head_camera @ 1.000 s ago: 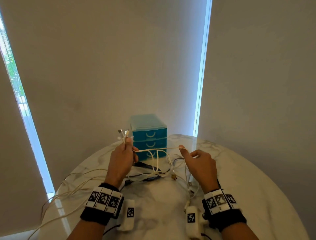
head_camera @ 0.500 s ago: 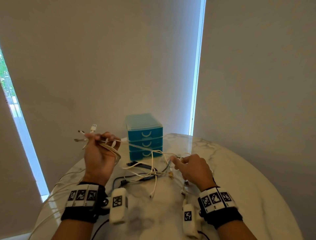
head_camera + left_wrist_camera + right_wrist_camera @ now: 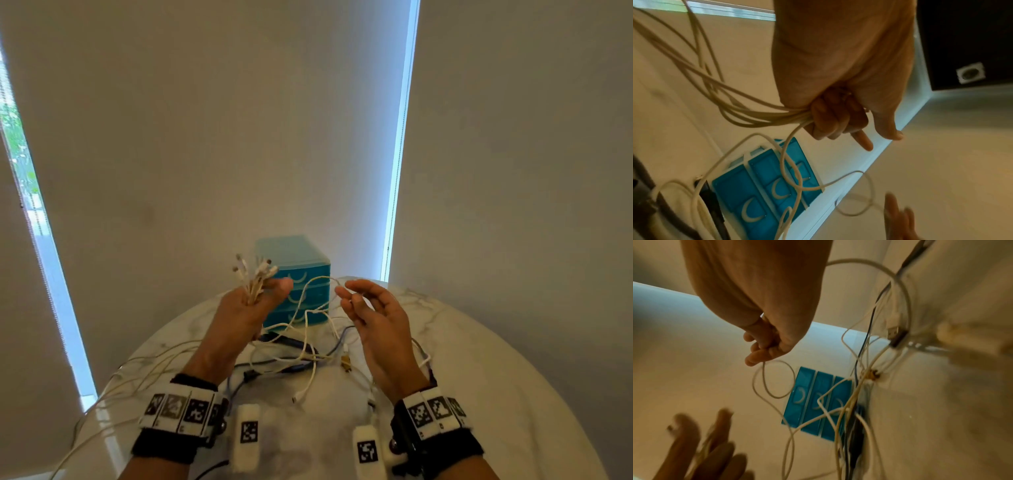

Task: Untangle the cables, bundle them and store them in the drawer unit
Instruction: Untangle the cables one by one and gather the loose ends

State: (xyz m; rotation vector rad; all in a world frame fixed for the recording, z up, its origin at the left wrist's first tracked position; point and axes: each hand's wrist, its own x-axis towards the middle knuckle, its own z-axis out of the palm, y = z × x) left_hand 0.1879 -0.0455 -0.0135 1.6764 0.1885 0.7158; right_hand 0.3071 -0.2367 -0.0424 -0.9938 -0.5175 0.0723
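My left hand is raised in front of the teal drawer unit and grips a bunch of white cable ends that fan upward. In the left wrist view its fingers curl round several white cables. My right hand, to the right at the same height, pinches a thin white cable that loops between the two hands. The right wrist view shows that cable hanging from the fingertips. A tangle of white and dark cables lies on the table below.
The round marble table carries the three-drawer unit at its far edge, all drawers closed. Several white cables trail off the left edge. A gold connector and a USB plug lie in the tangle.
My left hand swung out to the left with the cable ends, then came back toward the middle and rose. My right hand lifted off the tangle, drawing a thin white cable up.
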